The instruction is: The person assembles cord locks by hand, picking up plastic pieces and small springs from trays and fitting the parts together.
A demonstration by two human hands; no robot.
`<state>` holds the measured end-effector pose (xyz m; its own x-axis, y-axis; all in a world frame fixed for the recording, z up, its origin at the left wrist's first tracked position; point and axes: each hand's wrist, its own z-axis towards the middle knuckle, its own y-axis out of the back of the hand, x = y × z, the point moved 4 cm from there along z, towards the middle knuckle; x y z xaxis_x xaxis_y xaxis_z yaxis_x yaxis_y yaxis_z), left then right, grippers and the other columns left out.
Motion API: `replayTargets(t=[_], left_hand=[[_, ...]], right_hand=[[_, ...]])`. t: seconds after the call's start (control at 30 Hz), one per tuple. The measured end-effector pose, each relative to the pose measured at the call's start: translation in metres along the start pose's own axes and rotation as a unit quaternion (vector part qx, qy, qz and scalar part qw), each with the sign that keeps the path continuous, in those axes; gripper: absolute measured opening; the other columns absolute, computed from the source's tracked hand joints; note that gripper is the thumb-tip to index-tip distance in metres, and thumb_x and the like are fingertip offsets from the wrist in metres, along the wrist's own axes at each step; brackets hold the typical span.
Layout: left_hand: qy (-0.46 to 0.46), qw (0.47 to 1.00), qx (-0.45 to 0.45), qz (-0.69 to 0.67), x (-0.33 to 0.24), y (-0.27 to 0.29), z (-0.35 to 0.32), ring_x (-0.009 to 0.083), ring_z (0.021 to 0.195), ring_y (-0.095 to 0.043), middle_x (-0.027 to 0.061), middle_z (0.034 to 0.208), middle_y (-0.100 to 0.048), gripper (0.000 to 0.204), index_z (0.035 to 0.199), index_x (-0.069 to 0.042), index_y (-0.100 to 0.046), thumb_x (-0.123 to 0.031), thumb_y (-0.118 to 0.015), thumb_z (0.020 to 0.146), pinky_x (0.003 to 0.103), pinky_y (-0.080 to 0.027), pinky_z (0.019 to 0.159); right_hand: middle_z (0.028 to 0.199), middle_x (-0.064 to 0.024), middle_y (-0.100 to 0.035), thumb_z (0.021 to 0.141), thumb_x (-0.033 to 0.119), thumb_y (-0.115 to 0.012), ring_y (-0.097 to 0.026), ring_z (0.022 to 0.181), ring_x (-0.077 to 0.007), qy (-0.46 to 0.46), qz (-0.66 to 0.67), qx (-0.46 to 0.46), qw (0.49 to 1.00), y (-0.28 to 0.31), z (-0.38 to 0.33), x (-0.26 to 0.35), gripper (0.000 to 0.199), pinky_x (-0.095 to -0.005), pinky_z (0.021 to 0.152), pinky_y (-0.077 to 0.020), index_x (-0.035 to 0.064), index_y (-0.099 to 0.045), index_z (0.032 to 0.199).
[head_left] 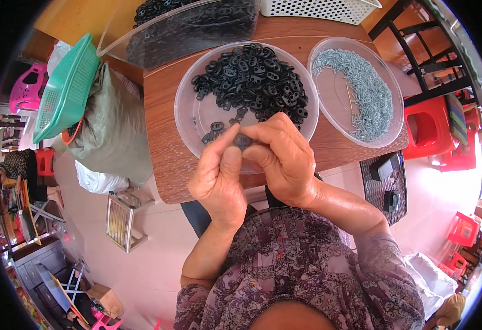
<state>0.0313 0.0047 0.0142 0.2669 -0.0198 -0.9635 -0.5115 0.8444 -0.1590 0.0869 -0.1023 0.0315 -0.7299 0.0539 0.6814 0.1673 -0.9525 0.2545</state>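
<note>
Both hands meet over the near rim of a round clear tub (183, 118). Between the fingertips is a small black oval plastic piece (243, 141) with two slots. My right hand (285, 159) pinches it between thumb and curled forefinger. My left hand (219, 184) is closed too, its thumb and forefinger against the piece's left side; whether a smaller part is in those fingertips is hidden. In the tub lies a heap of similar black pieces (257, 77), with a small group (214, 132) apart from it, close to my left fingertips.
Right of the tub, a shallow clear bowl (329, 91) holds many small silvery-blue pins (370, 82). Behind stand a clear bin (197, 38) of black parts and a white perforated basket (318, 10). A green basket (67, 91) and sack (111, 121) flank the wooden table (166, 165). Another person sits far left.
</note>
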Motion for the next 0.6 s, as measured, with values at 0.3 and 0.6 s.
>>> replayTargets(t=[0.3, 0.6], left_hand=[[0.002, 1.0, -0.019, -0.021, 0.0, 0.0, -0.004, 0.0128, 0.086, -0.054, 0.0115, 0.101, -0.058, 0.033, 0.109, 0.01, -0.054, -0.017, -0.056, 0.089, 0.024, -0.046, 0.077], [-0.038, 0.996, -0.066, -0.052, 0.007, -0.005, -0.01, 0.0105, 0.087, -0.053, 0.0089, 0.101, -0.059, 0.028, 0.104, 0.006, -0.056, -0.018, -0.054, 0.09, 0.022, -0.044, 0.077]], right_hand=[[0.085, -0.0116, -0.057, 0.075, -0.002, -0.061, -0.051, 0.069, -0.0238, -0.008, -0.003, -0.001, 1.0, -0.001, 0.0, 0.009, 0.016, -0.0307, 0.062, -0.0424, -0.0042, -0.057, 0.09], [0.083, -0.0124, -0.056, 0.075, -0.002, -0.059, -0.051, 0.067, -0.0245, 0.038, -0.021, -0.011, 0.999, -0.005, 0.002, 0.01, 0.009, -0.0314, 0.058, -0.0421, -0.0048, -0.056, 0.083]])
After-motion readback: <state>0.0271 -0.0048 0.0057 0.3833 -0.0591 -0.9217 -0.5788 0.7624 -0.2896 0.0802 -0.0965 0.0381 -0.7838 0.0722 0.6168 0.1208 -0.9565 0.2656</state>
